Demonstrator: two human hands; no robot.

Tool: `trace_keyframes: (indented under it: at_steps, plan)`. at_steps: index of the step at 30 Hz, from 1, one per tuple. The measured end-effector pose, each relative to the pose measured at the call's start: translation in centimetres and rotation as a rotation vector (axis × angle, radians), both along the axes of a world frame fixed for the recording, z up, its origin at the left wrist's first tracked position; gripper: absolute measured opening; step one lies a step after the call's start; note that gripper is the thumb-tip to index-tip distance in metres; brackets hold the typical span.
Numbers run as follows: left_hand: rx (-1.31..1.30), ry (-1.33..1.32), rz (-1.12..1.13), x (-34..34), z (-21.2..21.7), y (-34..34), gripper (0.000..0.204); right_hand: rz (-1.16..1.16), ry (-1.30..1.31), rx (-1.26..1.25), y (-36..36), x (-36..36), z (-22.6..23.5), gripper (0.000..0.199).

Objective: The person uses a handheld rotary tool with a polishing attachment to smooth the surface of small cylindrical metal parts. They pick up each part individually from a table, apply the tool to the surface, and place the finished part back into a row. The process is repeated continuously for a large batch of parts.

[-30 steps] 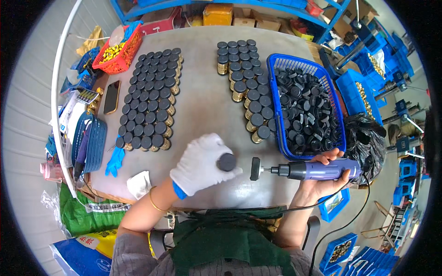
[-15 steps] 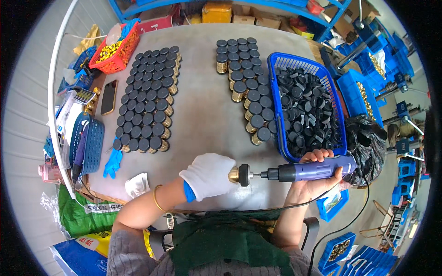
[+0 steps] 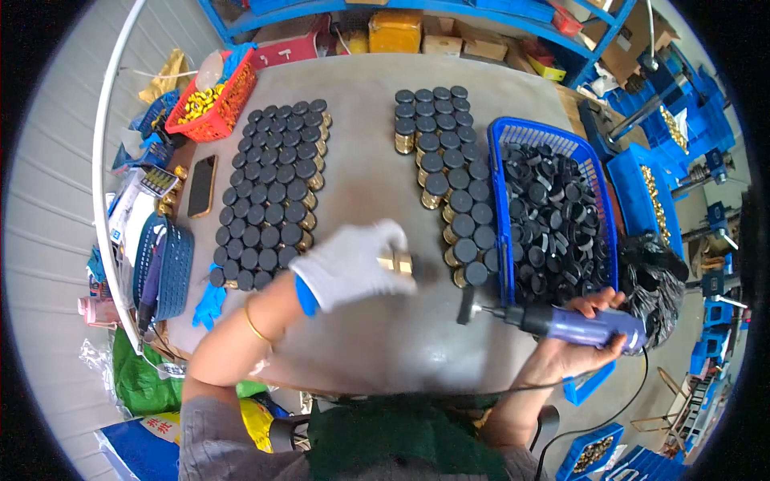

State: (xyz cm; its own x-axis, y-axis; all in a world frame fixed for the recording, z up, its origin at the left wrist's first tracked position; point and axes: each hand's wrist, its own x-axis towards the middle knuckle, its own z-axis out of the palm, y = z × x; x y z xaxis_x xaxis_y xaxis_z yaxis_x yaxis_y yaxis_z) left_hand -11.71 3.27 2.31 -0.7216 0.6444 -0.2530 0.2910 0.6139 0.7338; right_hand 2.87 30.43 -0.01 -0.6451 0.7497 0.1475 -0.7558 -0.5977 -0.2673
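My left hand (image 3: pixel 357 264), in a white glove and slightly blurred, is closed round a short brass fitting (image 3: pixel 399 263) above the middle of the table. In my bare right hand (image 3: pixel 569 341) is a purple electric screwdriver (image 3: pixel 589 326), pointing left, its cord trailing down. A black round piece (image 3: pixel 467 306) sits on the screwdriver's tip, apart from the fitting. Beyond my left hand stand tight rows of black-capped brass fittings (image 3: pixel 273 172). A second group of capped fittings (image 3: pixel 457 180) stands at the right, beside a blue basket (image 3: pixel 613 232) of loose black caps (image 3: pixel 549 208).
On the left are a red basket (image 3: pixel 241 92) with yellow parts, a phone (image 3: pixel 202 186), a blue glove (image 3: pixel 210 305) and a dark blue basket (image 3: pixel 180 272) holding another screwdriver. A black plastic bag (image 3: pixel 654 280) and blue bins of brass parts (image 3: pixel 654 192) line the right.
The fitting in my left hand has parted from the screwdriver and moved up and left. The screwdriver, with the black piece on its tip, has shifted right and down in view.
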Motion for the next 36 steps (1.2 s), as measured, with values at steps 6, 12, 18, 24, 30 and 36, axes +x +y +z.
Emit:
trace_keyframes:
  at_steps: [6, 12, 18, 24, 30, 36]
  plan:
    - [-0.075, 0.633, 0.146, -16.4, -0.2, -2.4, 0.030, 0.186, 0.068, -0.106, -1.4, -0.8, -0.2, 0.055]
    - [-0.533, 0.727, 0.165, -24.8, -2.7, -1.6, 0.042, 0.197, 0.013, -0.082, -2.0, -2.0, -0.7, 0.053]
    - [-0.531, 0.846, 0.129, -25.0, -5.2, -2.5, 0.045, 0.191, -0.018, -0.109, -1.8, -2.5, -0.9, 0.052]
    - [-0.160, 0.696, -0.045, -18.5, -3.2, 3.7, 0.045, 0.183, -0.051, -0.078, -2.4, -2.4, -0.6, 0.052]
    - [-0.108, 0.656, 0.161, -15.8, -5.8, 3.8, 0.037, 0.151, -0.064, -0.083, -2.6, -1.3, 0.3, 0.050]
    - [0.918, -0.909, 0.457, -4.6, -3.8, -1.4, 0.044, 0.038, -0.014, -0.078, -1.2, -0.3, 0.3, 0.049]
